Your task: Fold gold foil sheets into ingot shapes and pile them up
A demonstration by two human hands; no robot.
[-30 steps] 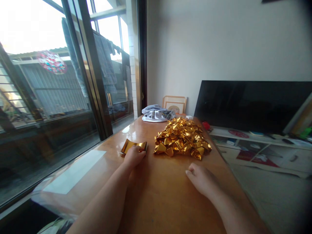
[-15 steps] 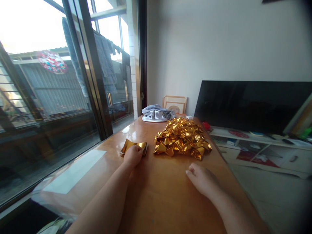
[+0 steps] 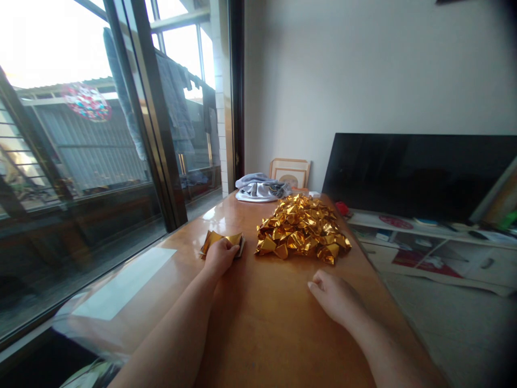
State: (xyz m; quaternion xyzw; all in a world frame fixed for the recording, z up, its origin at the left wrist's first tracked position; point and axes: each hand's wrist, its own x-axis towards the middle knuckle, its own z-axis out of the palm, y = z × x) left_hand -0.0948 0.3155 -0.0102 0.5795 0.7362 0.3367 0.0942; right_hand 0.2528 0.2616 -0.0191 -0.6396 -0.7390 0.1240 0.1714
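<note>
My left hand (image 3: 221, 255) is on a small stack of gold foil paper (image 3: 212, 240) on the wooden table. Its thumb and fingers are closed on the near edge of the foil, and the top sheet bows up on both sides of the fingers. To the right, my right hand (image 3: 326, 292) rests on the tabletop in a loose fist, with nothing visible in it. Just beyond it lies a large heap of folded gold foil pieces (image 3: 301, 229). The fingertips of my right hand are partly hidden.
The wooden table (image 3: 258, 334) runs away from me beside a glass sliding door. Folded grey cloth (image 3: 260, 188) and picture frames (image 3: 288, 171) are at its far end. A clear plastic sheet (image 3: 121, 285) covers the left edge. A television (image 3: 412, 178) stands on a white cabinet at right.
The top gold foil sheet under my left hand has buckled, with a dip near the fingers. My left hand has shifted very slightly; the right hand stays in place.
</note>
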